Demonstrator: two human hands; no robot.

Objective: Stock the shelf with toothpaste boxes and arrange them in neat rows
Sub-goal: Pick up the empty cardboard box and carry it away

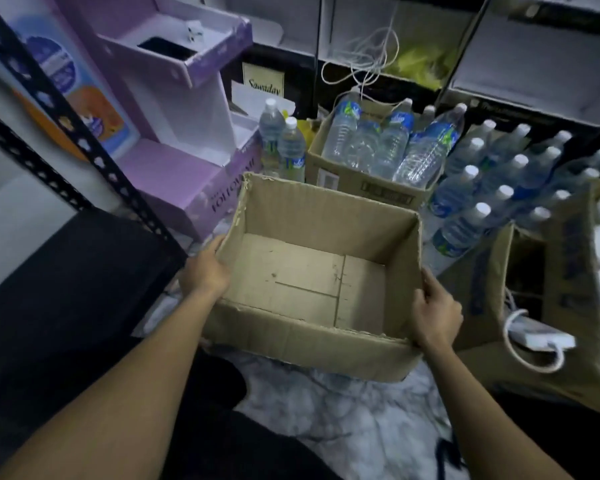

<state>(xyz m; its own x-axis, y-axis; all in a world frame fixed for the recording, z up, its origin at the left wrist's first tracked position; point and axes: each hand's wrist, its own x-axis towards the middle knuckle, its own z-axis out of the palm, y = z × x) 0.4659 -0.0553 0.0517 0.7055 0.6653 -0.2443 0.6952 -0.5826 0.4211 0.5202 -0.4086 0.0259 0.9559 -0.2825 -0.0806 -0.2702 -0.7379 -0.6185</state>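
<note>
Fingers [219, 243] of left hand [205, 270] and right hand [434, 315] grip the cardboard box's [312, 211] 2 side edges.

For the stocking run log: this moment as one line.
left hand: holds cardboard box, left wall | right hand: holds right wall | box: open, empty | toothpaste boxes: none visible | behind: carton of water bottles

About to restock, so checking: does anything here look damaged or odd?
The cardboard box held between the left hand and right hand is empty, and its top edges are ragged and torn, flaps missing.
</note>
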